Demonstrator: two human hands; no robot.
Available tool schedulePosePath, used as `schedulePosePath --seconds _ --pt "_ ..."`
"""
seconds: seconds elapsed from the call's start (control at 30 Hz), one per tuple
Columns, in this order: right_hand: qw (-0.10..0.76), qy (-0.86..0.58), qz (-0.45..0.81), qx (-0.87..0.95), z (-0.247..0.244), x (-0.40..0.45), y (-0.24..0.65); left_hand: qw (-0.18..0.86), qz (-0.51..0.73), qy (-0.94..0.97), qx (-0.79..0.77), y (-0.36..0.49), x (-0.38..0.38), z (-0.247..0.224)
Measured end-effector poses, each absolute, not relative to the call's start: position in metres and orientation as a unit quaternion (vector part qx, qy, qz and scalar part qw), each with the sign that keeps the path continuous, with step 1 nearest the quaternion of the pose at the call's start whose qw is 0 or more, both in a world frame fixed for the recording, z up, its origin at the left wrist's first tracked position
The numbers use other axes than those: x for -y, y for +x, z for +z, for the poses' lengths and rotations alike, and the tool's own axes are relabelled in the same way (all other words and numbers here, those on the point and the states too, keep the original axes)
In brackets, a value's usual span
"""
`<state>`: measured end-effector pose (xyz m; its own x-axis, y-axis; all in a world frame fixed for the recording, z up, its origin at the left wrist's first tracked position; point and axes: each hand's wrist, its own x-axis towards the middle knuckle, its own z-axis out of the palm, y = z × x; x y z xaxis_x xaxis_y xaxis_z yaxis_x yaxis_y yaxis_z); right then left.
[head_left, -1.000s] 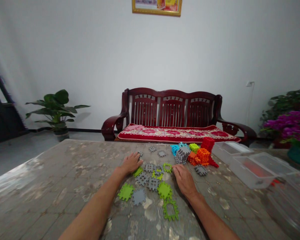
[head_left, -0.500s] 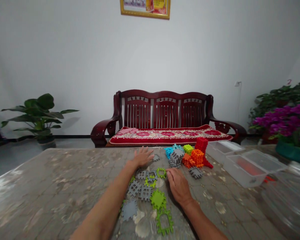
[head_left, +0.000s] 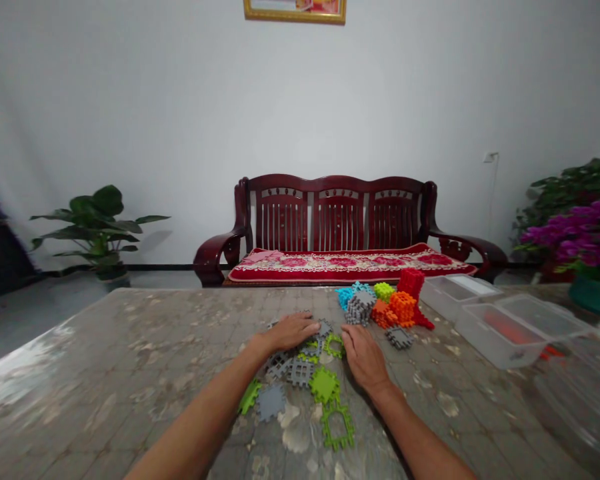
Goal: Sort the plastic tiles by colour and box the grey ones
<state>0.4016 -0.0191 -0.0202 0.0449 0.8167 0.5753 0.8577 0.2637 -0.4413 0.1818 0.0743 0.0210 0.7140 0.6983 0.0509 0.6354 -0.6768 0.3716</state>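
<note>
My left hand (head_left: pixel 294 331) lies low over the far end of a loose spread of flat toothed pieces, its fingers apart and pointing right, beside a small grey piece (head_left: pixel 325 327). The fingers of my right hand (head_left: pixel 363 353) are curled on the table next to a green frame piece (head_left: pixel 335 346); what they hold, if anything, is hidden. Nearer me lie a grey lattice piece (head_left: pixel 301 372), a solid green piece (head_left: pixel 325 385), a plain grey piece (head_left: pixel 271 402) and a larger green frame (head_left: pixel 338 427).
Grey (head_left: pixel 359 308), orange (head_left: pixel 403 308), red and blue stacks stand at the table's back right, a dark grey piece (head_left: pixel 399 337) before them. Clear plastic boxes (head_left: pixel 500 347) sit further right. A red wooden bench (head_left: pixel 337 220) is behind the table (head_left: pixel 145 373).
My left hand has come nearer and over the far grey pieces. The small grey piece now lies closer to the others. The view has shifted slightly, and my right hand remains beside the green frame.
</note>
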Motion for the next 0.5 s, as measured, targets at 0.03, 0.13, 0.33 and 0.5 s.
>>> schedulePosePath --seconds 0.03,0.13,0.33,0.5 --pt "0.393 -0.606 -0.03 0.691 -0.021 0.019 0.402 0.172 0.108 0.907 -0.369 0.177 -0.07 0.02" --pt "0.391 -0.603 -0.041 0.694 -0.023 0.018 0.402 0.166 0.138 0.868 -0.446 0.152 -0.059 0.02" --pt "0.38 -0.585 -0.038 0.715 -0.023 0.019 0.399 0.096 0.133 0.736 -0.657 0.087 -0.028 0.011" --pt "0.361 -0.597 -0.001 0.717 -0.018 0.014 0.394 0.001 0.084 0.694 -0.715 0.08 0.003 0.0"
